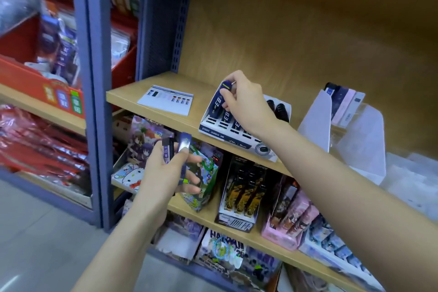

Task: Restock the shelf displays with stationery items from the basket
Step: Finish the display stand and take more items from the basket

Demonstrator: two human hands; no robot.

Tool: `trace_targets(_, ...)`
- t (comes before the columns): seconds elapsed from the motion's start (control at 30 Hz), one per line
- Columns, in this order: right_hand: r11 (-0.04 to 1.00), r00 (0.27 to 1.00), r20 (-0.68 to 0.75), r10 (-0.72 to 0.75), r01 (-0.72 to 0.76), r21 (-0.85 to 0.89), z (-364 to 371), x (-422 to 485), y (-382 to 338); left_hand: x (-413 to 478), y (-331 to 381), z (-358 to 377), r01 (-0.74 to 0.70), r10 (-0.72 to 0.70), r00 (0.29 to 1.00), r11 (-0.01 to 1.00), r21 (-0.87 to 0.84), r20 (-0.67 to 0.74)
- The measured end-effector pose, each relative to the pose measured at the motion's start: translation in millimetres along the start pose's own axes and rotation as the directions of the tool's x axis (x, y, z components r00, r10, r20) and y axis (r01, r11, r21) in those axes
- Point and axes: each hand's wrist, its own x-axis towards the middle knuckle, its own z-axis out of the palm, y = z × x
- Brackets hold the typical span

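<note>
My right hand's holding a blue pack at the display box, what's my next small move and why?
Probably slide the blue pack down into the display box beside the matching packs: the right hand pinches it tilted there, and the left hand holds spare packs.

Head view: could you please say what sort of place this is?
Most likely a stationery shop: wooden shelves hold cardboard display boxes of packaged goods; the right hand grips a dark blue pack in a display tray, the left hand holds more packs.

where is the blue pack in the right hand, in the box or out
Partly in: the blue pack leans, lower end in the display box, top pinched by the right hand.
</note>
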Motion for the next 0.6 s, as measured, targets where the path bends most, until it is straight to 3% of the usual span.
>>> trace_targets(0.33,0.999,0.993,0.120,-0.018,0.022,-0.035,-9.1,13.9,6.5,6.4,6.6,-3.1,-0.015,0.015,1.000,1.000,-0.016,-0.007)
trace_targets(0.43,0.978,0.986,0.143,-0.082,0.107,-0.178,-6.1,13.8,5.5,8.9,5.7,-1.6,-0.010,0.010,1.000,1.000,-0.016,-0.015)
trace_targets(0.6,0.976,0.990,0.081,-0.119,0.131,-0.171,0.4,13.1,5.0,16.4,-1.5,-0.1,-0.001,0.001,0.999,1.000,-0.008,-0.049)
